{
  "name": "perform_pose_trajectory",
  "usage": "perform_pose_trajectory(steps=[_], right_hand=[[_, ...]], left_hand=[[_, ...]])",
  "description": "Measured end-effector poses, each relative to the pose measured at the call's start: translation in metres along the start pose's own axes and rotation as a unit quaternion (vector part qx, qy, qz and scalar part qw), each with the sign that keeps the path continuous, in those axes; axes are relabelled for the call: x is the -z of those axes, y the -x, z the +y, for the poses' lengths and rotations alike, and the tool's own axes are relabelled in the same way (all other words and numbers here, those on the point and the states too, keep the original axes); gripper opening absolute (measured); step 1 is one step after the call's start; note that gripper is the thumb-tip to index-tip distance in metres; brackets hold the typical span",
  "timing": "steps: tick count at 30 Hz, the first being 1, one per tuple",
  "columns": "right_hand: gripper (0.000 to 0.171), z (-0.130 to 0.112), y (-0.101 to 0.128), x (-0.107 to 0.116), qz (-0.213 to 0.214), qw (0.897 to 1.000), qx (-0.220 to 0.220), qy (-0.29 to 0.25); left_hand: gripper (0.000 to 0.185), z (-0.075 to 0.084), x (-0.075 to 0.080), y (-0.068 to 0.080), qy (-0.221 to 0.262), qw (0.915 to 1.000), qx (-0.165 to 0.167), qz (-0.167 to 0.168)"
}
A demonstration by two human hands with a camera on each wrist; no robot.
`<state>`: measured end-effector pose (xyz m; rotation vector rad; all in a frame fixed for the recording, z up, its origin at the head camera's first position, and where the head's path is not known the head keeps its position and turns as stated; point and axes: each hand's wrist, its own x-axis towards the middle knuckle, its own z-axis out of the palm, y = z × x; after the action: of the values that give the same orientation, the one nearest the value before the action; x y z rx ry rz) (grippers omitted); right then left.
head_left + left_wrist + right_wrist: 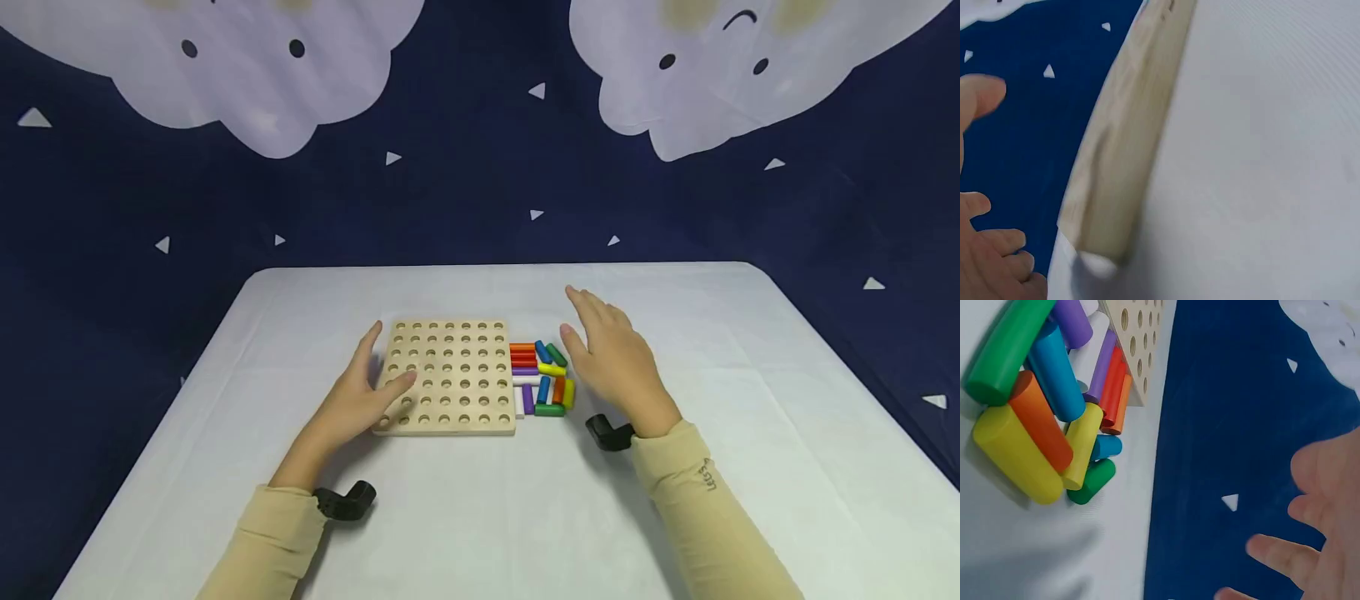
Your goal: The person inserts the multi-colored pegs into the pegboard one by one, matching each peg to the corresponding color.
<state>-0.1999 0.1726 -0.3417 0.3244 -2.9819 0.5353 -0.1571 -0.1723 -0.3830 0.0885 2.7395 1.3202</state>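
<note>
A square wooden pegboard with rows of round holes lies flat on the table. My left hand is at its left edge, fingers spread and thumb over the board's near-left holes; nothing is in its grasp. Against the board's right side lies a group of coloured pegs: red, orange, yellow, green, blue, purple and white. Just right of these pegs my right hand hovers with fingers extended and holds nothing. In the left wrist view the board's side runs upward, slightly blurred, beside the left fingers.
A white cloth covers the table. Behind it hangs a dark blue backdrop with white triangles and cloud shapes. A black wrist camera sits on the left wrist, and another black camera on the right.
</note>
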Motion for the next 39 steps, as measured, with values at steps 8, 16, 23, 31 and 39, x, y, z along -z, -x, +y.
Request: perform_pose_trajectory(steps=[8, 16, 23, 31, 39], right_hand=[[0.05, 0.026, -0.022, -0.007, -0.097, 0.993, -0.031, -0.063], [0.044, 0.035, -0.043, -0.016, -0.187, 0.982, -0.026, 0.003], [0.039, 0.039, -0.042, -0.005, -0.209, 0.976, -0.03, 0.047], [0.038, 0.044, -0.048, -0.006, -0.195, 0.98, -0.033, 0.035], [0.032, 0.034, -0.065, -0.008, -0.132, 0.985, -0.052, -0.097]], left_hand=[[0.126, -0.024, -0.013, 0.012, -0.076, 0.9963, 0.033, -0.023], [0.139, -0.017, -0.035, 0.016, -0.126, 0.9919, -0.009, 0.01], [0.139, -0.001, -0.049, 0.014, -0.143, 0.9888, -0.029, 0.033], [0.138, 0.0, -0.055, 0.012, -0.147, 0.9879, -0.034, 0.037], [0.138, 0.0, -0.052, 0.015, -0.149, 0.9873, -0.03, 0.044]])
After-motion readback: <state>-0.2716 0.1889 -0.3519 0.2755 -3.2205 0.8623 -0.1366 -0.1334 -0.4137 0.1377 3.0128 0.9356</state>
